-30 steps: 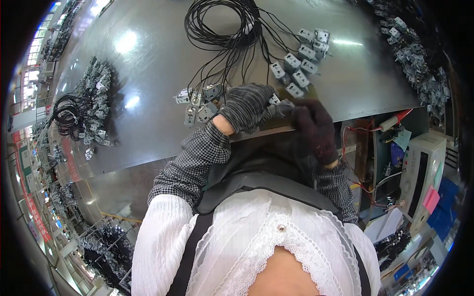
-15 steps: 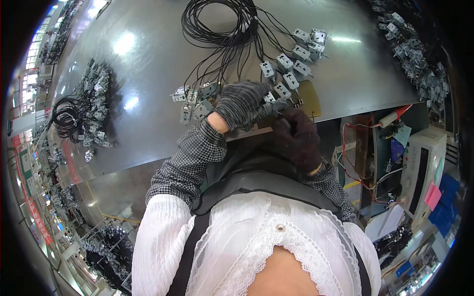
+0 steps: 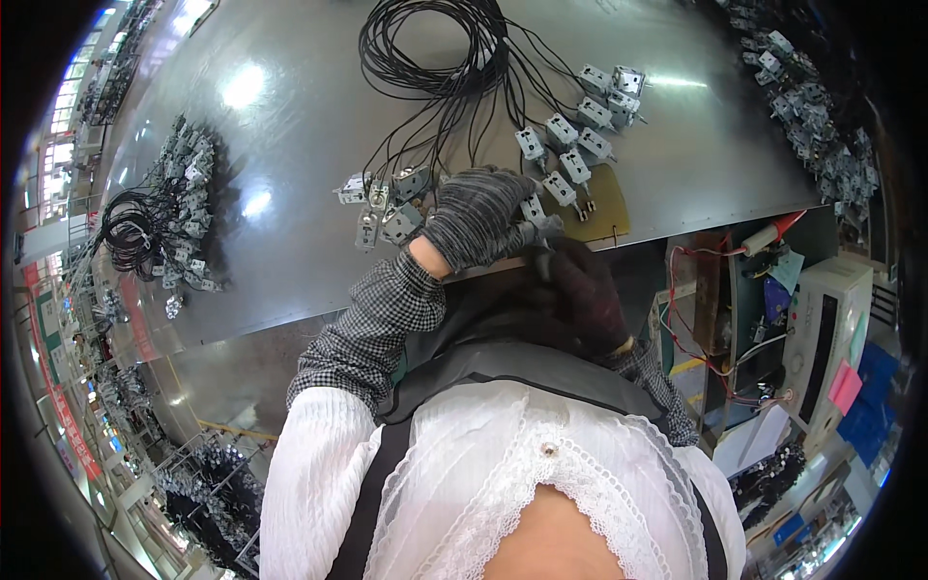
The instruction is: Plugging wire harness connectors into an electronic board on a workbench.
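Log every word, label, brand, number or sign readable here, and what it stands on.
Nothing legible to quote.
Red banner at left: pale characters, too small and blurred to read.
White instrument at right: any markings too small to read.
Grey boxes: no legible text.

a factory workshop, shown by its metal-topped bench (image 3: 300,145) and heaped parts (image 3: 810,116).

The table (image 3: 300,126) is smooth, glossy metal; boxes (image 3: 561,130), matt metal; cable (image 3: 495,60), plastic-looking; central glove (image 3: 476,217), rough knitted cloth.
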{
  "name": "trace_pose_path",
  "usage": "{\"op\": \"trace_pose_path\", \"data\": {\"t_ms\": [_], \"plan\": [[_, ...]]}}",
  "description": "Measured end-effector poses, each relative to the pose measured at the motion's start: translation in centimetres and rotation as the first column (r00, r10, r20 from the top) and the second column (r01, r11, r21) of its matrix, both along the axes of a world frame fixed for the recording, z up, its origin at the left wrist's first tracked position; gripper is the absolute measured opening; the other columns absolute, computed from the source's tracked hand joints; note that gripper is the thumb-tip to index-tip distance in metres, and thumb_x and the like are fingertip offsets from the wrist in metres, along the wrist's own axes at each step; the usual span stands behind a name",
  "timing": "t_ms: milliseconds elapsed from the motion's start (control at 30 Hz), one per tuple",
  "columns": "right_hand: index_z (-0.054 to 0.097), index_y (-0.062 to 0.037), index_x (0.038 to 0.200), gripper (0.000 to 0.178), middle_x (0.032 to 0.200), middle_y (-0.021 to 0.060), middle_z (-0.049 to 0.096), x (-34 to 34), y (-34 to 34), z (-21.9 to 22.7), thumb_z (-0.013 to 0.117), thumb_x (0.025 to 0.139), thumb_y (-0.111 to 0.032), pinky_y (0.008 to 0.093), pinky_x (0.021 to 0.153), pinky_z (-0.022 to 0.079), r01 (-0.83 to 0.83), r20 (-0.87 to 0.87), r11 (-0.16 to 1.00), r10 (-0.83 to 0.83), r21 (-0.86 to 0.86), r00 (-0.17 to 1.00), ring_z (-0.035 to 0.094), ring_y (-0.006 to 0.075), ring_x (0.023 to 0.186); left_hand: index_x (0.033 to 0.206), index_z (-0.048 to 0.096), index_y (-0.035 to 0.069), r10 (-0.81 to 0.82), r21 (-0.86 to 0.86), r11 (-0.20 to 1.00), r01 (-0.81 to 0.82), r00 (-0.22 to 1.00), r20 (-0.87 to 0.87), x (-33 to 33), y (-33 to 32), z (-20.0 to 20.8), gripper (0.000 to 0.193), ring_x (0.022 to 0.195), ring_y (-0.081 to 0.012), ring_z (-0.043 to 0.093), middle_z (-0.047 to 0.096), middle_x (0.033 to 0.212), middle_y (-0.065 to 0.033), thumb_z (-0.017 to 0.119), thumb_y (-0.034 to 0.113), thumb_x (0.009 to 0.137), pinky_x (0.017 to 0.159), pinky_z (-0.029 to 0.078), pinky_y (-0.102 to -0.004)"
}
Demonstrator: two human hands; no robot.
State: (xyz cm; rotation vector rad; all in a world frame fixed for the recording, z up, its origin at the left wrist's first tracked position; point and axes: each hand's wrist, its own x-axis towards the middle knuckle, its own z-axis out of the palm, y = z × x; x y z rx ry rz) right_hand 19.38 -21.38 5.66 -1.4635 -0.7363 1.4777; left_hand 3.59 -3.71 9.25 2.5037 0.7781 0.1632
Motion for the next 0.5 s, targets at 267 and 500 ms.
{"op": "trace_pose_path", "data": {"t_ms": [267,500], "plan": [[0.068,-0.0014,0.120,0.029,0.109,0.0153,0.069,0.7,0.3,-1.1,0.076,0.096,-0.014,0.0344,0.075,0.056,-0.386,0.732,0.754,-0.179,0.531,0.658,0.068,0.0191,0.092,0.108,0.075,0.006,0.045,0.168,0.984,-0.061,0.995,0.094,0.3,-1.0,-1.3,0.060,0.088,-0.0347,0.070,0.073,0.089,-0.0147,0.074,0.062,0.087,0.081,0.054,-0.0475],[0.067,-0.0003,0.121,0.028,0.113,0.0181,0.064,-0.4,0.4,0.6,0.073,0.095,-0.010,0.0365,0.076,0.055,0.176,0.044,0.983,-0.178,0.042,0.983,0.067,0.0278,0.089,0.105,0.075,0.006,0.096,0.190,0.976,-0.102,0.995,0.042,1.0,-1.4,-0.8,0.060,0.086,-0.0340,0.070,0.072,0.086,-0.0146,0.072,0.063,0.087,0.078,0.053,-0.0486]]}}
